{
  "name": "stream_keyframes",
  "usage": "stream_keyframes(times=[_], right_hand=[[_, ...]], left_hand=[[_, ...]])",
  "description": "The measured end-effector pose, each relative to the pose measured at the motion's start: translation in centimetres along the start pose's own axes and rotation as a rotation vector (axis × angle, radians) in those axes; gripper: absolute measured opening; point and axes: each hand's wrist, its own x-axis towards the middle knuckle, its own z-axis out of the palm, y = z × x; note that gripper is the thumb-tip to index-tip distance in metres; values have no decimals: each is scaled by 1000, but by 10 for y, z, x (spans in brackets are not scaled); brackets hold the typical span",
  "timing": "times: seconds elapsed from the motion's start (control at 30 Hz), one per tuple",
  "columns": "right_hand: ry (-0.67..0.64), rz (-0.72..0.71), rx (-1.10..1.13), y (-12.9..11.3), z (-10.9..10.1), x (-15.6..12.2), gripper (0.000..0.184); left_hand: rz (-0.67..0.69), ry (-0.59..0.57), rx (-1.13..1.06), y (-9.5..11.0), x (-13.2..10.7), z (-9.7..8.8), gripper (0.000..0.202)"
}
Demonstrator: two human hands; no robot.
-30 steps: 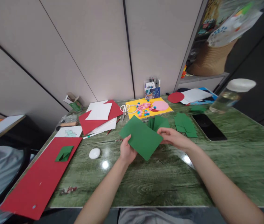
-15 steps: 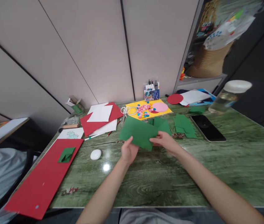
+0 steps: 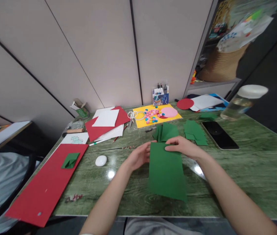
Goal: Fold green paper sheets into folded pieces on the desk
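Observation:
A rectangular sheet of green paper slants toward me over the near part of the table. My right hand is closed on its top edge, thumb in front and fingers behind. Beside the upper left edge is my left hand, its thumb and fingers apart and the fingertips partly hidden behind the sheet; it does not pinch the paper. Just beyond the hands lie folded green paper pieces, and more green pieces are to their right.
Scissors and a yellow sheet with small coloured balls lie at the back. A phone and a bottle stand right. On the left are a white oval object, long red paper and a seated person's sleeve.
The green sheet has turned from lying sideways to lengthwise, its lower end now nearer me. My left hand has let go of its near edge; my right hand has shifted to its top edge.

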Motion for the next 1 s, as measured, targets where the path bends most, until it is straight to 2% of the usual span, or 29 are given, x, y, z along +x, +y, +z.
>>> stream_keyframes(times=[0.1, 0.17, 0.33, 0.43, 0.5, 0.57, 0.67, 0.8, 0.9, 1.0], right_hand=[[166, -77, -168, 5, 6, 9, 28], [291, -115, -192, 11, 7, 14, 32], [487, -144, -111, 21, 11, 17, 36], [512, -223, -261, 20, 19, 12, 32], [447, -303, -473, 17, 24, 8, 31], [237, -409, -626, 12, 28, 5, 38], [70, -583, -759, 8, 31, 3, 48], [-15, -632, -955, 8, 33, 4, 54], [-9, -632, -1030, 8, 34, 5, 55], [-16, -650, -1053, 8, 35, 5, 55]], left_hand=[[7, 147, -72, -22, 6, 10, 25], [39, 212, -178, -29, 7, 16, 23], [45, 228, -352, -19, 6, 15, 30], [49, 238, -397, -11, 5, 11, 33], [56, 212, -424, -7, 5, 8, 35], [84, 190, -440, -5, 4, 6, 37], [75, 211, -456, -1, 4, 3, 38], [66, 203, -484, 3, 3, 0, 42], [69, 169, -493, 4, 3, 1, 50], [61, 164, -454, 4, 3, 2, 45]])
